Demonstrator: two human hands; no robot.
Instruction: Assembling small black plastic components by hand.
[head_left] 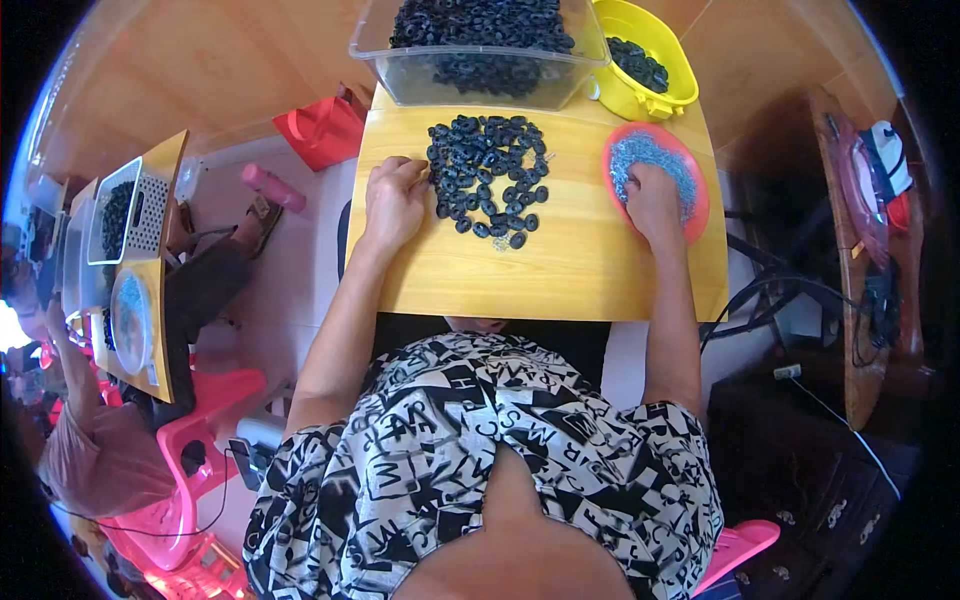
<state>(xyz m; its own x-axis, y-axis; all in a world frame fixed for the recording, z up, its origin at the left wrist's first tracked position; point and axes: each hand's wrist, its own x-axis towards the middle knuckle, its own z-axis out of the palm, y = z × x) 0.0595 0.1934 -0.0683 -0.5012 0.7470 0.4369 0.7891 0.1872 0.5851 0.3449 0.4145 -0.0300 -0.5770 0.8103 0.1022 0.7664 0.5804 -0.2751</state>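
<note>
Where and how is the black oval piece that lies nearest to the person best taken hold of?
Likely best across its narrower width: pinch the black oval piece by its two long edges, coming from above on the person's side. It seems to lie flat on the yellow wood-grained table, and its near side is free.

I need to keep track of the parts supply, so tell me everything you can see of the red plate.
The red plate is shallow and rounded, coral-coloured with a smooth rim, and looks like plastic. It sits upright near the right edge of the yellow table, on the person's side of the yellow tub. Small silvery-blue pieces cover most of its inside. The right hand's grip dips into them; whether it touches the plate is hidden.
</note>
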